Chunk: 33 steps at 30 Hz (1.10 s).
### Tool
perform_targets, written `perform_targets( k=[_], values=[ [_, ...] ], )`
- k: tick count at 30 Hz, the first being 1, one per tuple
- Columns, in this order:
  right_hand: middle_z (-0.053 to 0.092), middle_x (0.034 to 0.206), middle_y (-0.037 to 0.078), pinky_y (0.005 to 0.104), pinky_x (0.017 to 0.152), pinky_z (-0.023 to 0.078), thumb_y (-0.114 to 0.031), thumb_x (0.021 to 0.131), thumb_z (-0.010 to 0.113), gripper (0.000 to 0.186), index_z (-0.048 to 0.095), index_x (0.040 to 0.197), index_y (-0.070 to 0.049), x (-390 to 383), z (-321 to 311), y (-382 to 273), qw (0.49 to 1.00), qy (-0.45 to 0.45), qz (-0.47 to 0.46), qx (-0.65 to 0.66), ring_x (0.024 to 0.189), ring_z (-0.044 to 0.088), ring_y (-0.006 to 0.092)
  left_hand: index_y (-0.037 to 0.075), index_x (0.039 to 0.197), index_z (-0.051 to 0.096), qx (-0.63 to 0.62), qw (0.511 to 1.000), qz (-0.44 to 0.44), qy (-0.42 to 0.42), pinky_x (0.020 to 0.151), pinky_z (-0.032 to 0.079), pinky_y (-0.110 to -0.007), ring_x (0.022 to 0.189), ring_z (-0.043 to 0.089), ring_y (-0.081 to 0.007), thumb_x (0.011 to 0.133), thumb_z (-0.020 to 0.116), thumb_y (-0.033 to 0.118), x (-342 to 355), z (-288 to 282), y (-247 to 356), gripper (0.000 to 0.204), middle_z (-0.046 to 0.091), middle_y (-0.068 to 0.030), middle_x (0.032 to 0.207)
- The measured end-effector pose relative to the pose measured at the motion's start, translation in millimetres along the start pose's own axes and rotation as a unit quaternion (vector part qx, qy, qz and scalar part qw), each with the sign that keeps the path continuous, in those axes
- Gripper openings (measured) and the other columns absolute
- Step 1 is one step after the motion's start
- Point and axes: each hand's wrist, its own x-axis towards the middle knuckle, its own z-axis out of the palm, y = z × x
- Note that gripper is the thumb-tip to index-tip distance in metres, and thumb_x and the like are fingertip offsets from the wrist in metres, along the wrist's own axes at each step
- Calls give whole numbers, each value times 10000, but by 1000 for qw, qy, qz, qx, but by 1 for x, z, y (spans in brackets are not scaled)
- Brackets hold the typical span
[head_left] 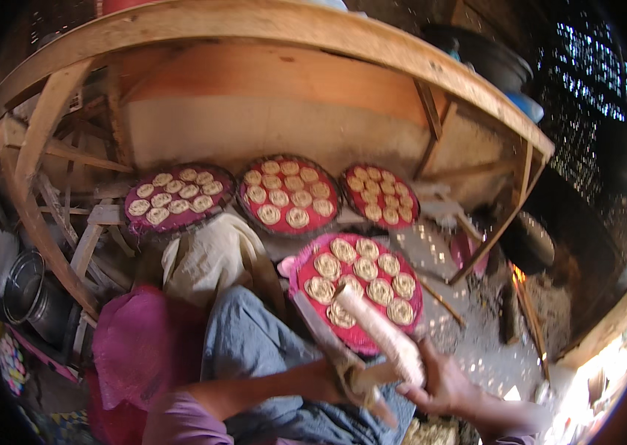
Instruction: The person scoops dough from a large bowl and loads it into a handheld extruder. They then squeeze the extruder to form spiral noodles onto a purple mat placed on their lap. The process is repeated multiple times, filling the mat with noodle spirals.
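My right hand (pixel 443 382) is closed around the lower end of a pale, thick cylindrical tube (pixel 384 330), whitish as if smeared with dough. The tube slants up and left, its upper end in front of a round tray (pixel 301 276) lined with red-pink cloth. Several coiled dough rounds (pixel 379 291) lie on that cloth; the tube hides part of one or two. My left hand (pixel 356 386), smeared and partly blurred, is bent around a pale wooden-looking piece (pixel 374 376) at the tube's lower end. Where that piece meets the tube is not clear.
Three more cloth-lined trays (pixel 193 215) of coils stand in a row under a wooden bench frame (pixel 269 21). Fire (pixel 519 276) burns at right beside a dark round pot (pixel 527 241). A stick (pixel 443 302) lies by the near tray; metal pots (pixel 28 285) stand at left.
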Motion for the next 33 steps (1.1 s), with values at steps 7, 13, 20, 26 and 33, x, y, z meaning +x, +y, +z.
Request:
perform_targets(
  k=[7,13,20,26,33],
  values=[
    [496,1252,295,442,954,455,-537,859,590,907,218,1432,61,44,26,16,988,-90,-19,122,1133,548,374,62,1208,583,-143,988,-20,47,934,472,-348,1048,608,-169,803,773,181,-11,32,-40,462,654,-63,1101],
    [500,1281,217,401,923,453,-721,870,419,947,307,1433,32,24,37,105,707,-385,57,590,1148,529,300,68,1348,423,-208,975,-69,-24,1004,435,-356,1079,595,-195,754,816,165,3,-50,-3,719,599,-98,1184],
    [534,1158,329,435,869,451,-940,672,329,1371,72,1445,162,-4,11,138,666,-293,78,682,1009,579,365,44,1404,401,-657,740,117,83,1082,360,-492,1208,510,-362,874,311,757,140,-136,17,892,504,-240,1328],
    [610,1034,300,438,762,525,-770,874,276,898,474,1239,26,44,-65,135,750,-172,160,618,880,647,367,17,1248,536,-785,606,87,96,859,412,-382,1082,554,-310,899,228,720,224,-138,-80,843,635,-145,1076],
    [660,854,231,365,651,550,-754,893,247,937,439,1293,71,72,-78,121,881,-127,284,357,727,683,284,35,1094,549,-807,534,129,215,907,457,-371,1038,524,-250,832,613,516,213,-110,-137,552,578,-92,1023]
  ],
)
